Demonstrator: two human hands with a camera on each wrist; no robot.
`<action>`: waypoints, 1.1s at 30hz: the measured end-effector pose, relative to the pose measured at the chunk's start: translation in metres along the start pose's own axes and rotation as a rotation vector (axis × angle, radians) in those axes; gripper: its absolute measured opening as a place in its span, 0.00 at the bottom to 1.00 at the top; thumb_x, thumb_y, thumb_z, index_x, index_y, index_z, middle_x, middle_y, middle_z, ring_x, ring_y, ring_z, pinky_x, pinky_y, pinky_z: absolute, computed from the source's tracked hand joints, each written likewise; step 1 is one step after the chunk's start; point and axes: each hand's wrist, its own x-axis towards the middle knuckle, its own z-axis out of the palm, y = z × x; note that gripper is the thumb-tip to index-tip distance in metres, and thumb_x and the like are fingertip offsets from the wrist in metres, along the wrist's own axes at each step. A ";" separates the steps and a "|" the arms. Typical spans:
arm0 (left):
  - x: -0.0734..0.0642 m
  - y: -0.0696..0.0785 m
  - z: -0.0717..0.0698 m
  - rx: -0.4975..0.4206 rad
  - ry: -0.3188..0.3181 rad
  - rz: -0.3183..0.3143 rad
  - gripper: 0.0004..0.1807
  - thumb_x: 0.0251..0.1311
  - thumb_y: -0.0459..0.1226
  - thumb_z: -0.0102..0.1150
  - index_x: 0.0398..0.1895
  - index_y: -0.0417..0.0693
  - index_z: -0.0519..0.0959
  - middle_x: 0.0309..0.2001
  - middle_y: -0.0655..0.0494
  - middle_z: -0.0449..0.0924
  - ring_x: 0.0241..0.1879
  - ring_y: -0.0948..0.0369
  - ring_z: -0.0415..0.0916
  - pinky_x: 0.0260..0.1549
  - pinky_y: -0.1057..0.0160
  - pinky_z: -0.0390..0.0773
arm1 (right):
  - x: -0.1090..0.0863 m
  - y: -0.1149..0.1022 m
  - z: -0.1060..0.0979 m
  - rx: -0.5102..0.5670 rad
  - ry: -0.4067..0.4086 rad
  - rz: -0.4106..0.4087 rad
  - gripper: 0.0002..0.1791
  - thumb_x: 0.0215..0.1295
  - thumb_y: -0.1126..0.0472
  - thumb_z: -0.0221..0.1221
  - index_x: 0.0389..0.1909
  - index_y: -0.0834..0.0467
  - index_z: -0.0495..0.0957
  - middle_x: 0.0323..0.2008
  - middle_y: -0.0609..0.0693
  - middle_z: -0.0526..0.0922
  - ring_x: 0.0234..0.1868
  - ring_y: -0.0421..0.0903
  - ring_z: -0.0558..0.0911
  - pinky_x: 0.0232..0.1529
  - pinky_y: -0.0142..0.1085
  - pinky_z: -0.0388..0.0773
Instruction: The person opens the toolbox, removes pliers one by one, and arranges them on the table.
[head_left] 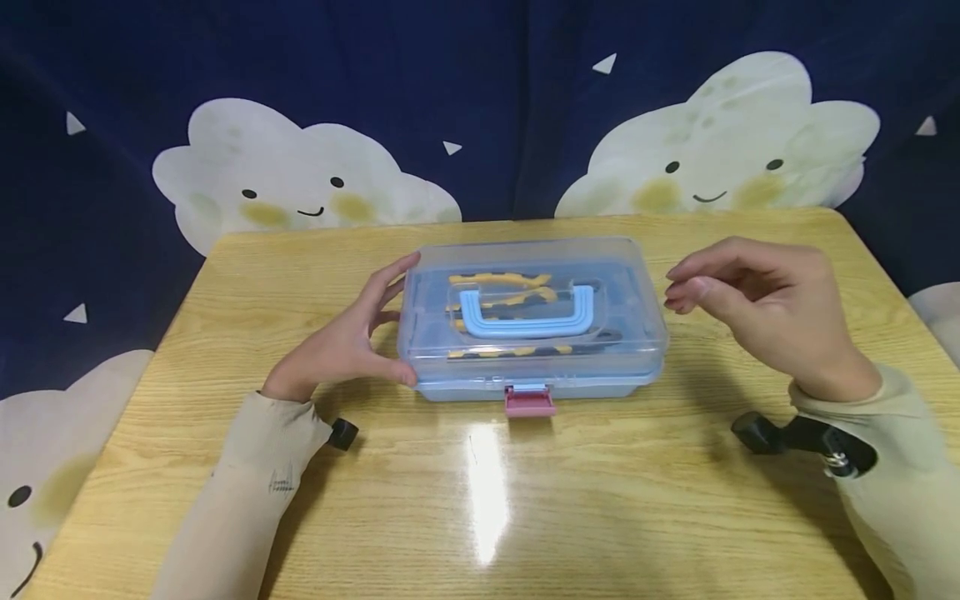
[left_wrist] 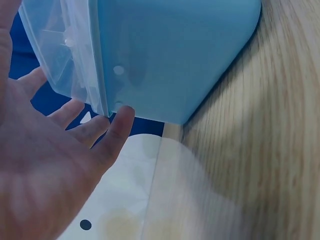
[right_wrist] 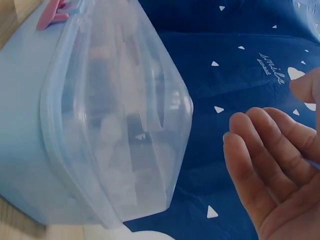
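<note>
A clear-lidded plastic storage box [head_left: 525,389] with a light blue base stands on the table, its lid down. On top lies a light blue carrying handle [head_left: 528,330], and at the front a pink latch [head_left: 529,403] is flipped outward. My left hand [head_left: 341,346] holds the box's left end, thumb at the front corner and forefinger at the back corner. In the left wrist view its fingertips meet the edge of the lid. Off the right end, apart from the box, my right hand [head_left: 757,300] hovers with loosely bent fingers and nothing in it.
Several yellow-and-black patterned items [head_left: 501,279] show through the lid; their kind is unclear. The wooden table [head_left: 600,508] ends in front of a dark blue curtain [head_left: 510,108] printed with smiling clouds. Each wrist bears a black mount, such as the right mount [head_left: 813,439].
</note>
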 end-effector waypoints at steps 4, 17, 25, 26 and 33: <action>-0.001 0.000 0.000 0.014 0.004 -0.014 0.77 0.37 0.36 0.88 0.84 0.72 0.41 0.85 0.68 0.39 0.85 0.57 0.42 0.74 0.40 0.65 | 0.001 0.005 -0.002 -0.004 0.001 -0.013 0.06 0.56 0.83 0.62 0.36 0.79 0.83 0.34 0.49 0.92 0.34 0.39 0.90 0.39 0.22 0.86; -0.001 -0.001 -0.001 0.019 0.014 -0.024 0.79 0.34 0.32 0.89 0.84 0.72 0.41 0.85 0.66 0.40 0.85 0.58 0.42 0.78 0.40 0.61 | 0.005 0.037 -0.008 0.038 -0.119 -0.057 0.34 0.46 0.75 0.77 0.55 0.82 0.75 0.55 0.55 0.85 0.56 0.46 0.81 0.52 0.28 0.82; -0.001 0.003 -0.001 0.056 0.018 -0.018 0.79 0.33 0.30 0.88 0.84 0.71 0.42 0.84 0.66 0.43 0.83 0.59 0.45 0.78 0.45 0.64 | 0.002 0.053 -0.013 -0.029 -0.204 0.012 0.62 0.29 0.64 0.88 0.70 0.73 0.66 0.70 0.54 0.71 0.69 0.49 0.72 0.61 0.30 0.76; -0.001 0.003 -0.001 0.059 0.020 -0.019 0.79 0.33 0.30 0.88 0.84 0.71 0.42 0.84 0.66 0.43 0.83 0.60 0.46 0.78 0.46 0.64 | 0.002 0.055 -0.012 -0.042 -0.211 0.025 0.63 0.27 0.65 0.88 0.71 0.73 0.66 0.70 0.54 0.70 0.69 0.49 0.71 0.61 0.30 0.76; 0.000 0.004 0.001 0.052 0.043 0.000 0.79 0.31 0.30 0.89 0.84 0.70 0.42 0.84 0.67 0.41 0.84 0.61 0.41 0.81 0.44 0.59 | -0.001 0.061 -0.010 -0.105 -0.252 0.097 0.70 0.18 0.71 0.87 0.74 0.69 0.63 0.73 0.53 0.66 0.71 0.48 0.68 0.63 0.26 0.74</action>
